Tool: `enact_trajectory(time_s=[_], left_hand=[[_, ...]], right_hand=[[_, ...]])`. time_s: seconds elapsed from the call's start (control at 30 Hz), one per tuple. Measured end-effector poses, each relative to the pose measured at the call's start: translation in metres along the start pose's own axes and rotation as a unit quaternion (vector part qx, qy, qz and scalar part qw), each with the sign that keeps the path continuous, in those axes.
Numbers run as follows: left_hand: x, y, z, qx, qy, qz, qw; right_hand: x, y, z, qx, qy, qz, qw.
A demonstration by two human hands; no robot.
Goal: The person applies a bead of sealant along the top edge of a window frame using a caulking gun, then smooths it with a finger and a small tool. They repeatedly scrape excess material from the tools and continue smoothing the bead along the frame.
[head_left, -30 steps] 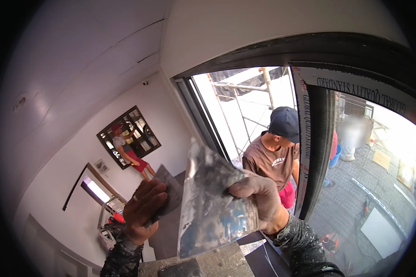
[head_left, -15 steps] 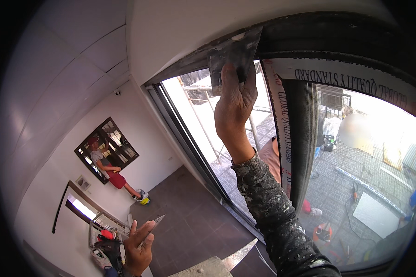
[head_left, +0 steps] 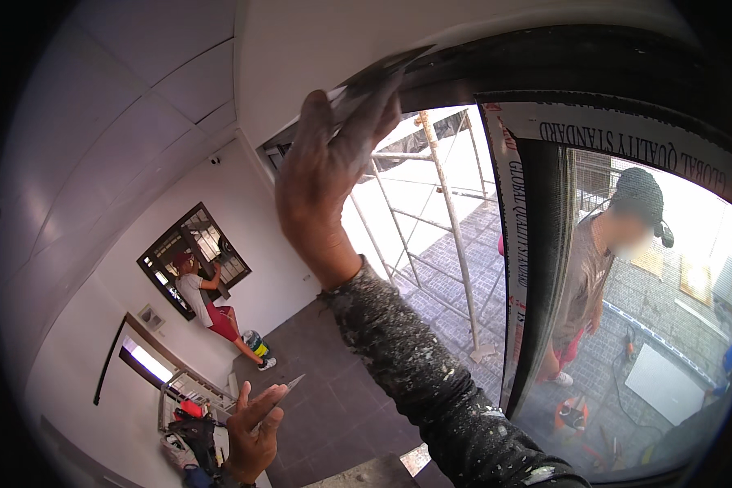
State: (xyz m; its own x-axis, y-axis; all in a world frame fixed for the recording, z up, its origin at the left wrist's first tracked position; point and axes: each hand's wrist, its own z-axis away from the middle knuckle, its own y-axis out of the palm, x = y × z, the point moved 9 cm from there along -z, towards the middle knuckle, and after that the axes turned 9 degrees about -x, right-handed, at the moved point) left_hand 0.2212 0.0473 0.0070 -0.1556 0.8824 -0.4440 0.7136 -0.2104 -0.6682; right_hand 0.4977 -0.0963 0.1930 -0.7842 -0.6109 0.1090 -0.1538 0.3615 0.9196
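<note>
My right hand (head_left: 321, 191), its sleeve spattered with white paint, is raised to the top of the doorway. Its fingers are closed on a wide, flat putty blade (head_left: 376, 85), seen nearly edge-on, along the strip between the white wall (head_left: 317, 49) and the dark door frame (head_left: 529, 69). Lower and to the left, my left hand (head_left: 252, 435) grips a second thin metal putty blade (head_left: 294, 386) with its tip pointing up. That blade's rear part is hidden by the fingers.
A glass sliding door with printed tape (head_left: 512, 211) fills the right. Outside stand a person (head_left: 581, 276) and metal scaffolding (head_left: 443, 203). Another person (head_left: 207, 301) is beside a window (head_left: 195, 260) across the room. A pale board edge (head_left: 358, 473) shows below.
My right hand has moved left along the frame, turning its blade edge-on. The person outside has come into view behind the glass; the one inside has raised an arm. My left hand has barely shifted.
</note>
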Motion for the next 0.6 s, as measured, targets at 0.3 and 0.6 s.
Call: enact_trajectory(time_s=[0.3, 0.6], left_hand=[[0.005, -0.002, 0.000, -0.037, 0.011, 0.013, 0.999], [0.006, 0.004, 0.001, 0.021, -0.023, 0.021, 0.999]], right_hand=[[-0.026, -0.043, 0.009, 0.110, 0.071, -0.124, 0.984], [-0.014, -0.025, -0.036, 0.082, 0.013, -0.108, 0.991]])
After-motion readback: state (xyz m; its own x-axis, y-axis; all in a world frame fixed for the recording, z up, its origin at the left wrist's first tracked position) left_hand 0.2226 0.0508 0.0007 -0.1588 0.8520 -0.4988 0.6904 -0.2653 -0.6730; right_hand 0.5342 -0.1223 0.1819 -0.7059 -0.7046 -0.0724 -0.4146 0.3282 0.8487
